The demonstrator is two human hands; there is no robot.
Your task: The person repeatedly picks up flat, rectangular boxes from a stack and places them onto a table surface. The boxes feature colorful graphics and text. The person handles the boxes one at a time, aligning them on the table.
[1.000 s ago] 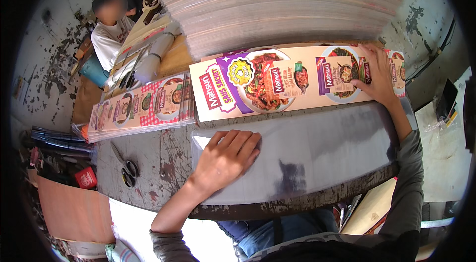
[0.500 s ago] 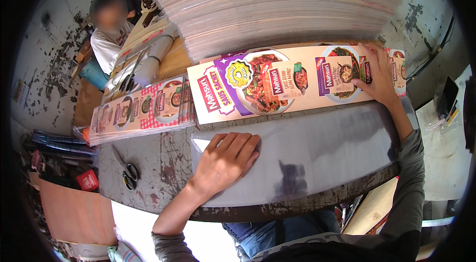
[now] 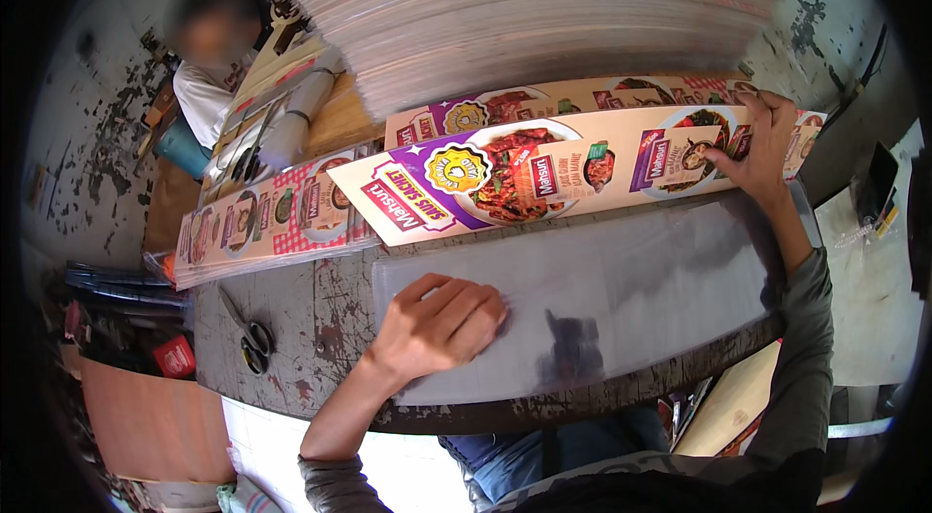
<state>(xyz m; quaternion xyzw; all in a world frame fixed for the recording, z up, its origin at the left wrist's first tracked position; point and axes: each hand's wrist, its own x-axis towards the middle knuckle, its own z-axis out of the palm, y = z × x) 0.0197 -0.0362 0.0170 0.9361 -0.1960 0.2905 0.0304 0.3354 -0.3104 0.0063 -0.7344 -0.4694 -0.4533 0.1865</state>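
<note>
A long printed cardboard strip [image 3: 582,173], peach with purple and food pictures, is tilted up from similar strips [image 3: 573,101] lying behind it. My right hand [image 3: 760,149] grips it near its right end, thumb on the printed face and fingers over the top edge. In front lies a stack of clear plastic sleeves [image 3: 631,299], long and flat. Resting at their left part is my left hand [image 3: 442,324], its fingers curled closed; whatever is under the fingertips is hidden.
Black-handled scissors [image 3: 254,346] lie on the worn table [image 3: 325,319] at left. Beyond them sit plastic-wrapped printed strips [image 3: 282,209]. A tall stack of boards [image 3: 563,13] rises at the back. Another person [image 3: 202,86] is at far left.
My right hand has raised the front strip off the pile, and its left end has swung nearer and leftward. My left hand's fingers have curled tighter on the sleeves; a lifted corner there now lies flat.
</note>
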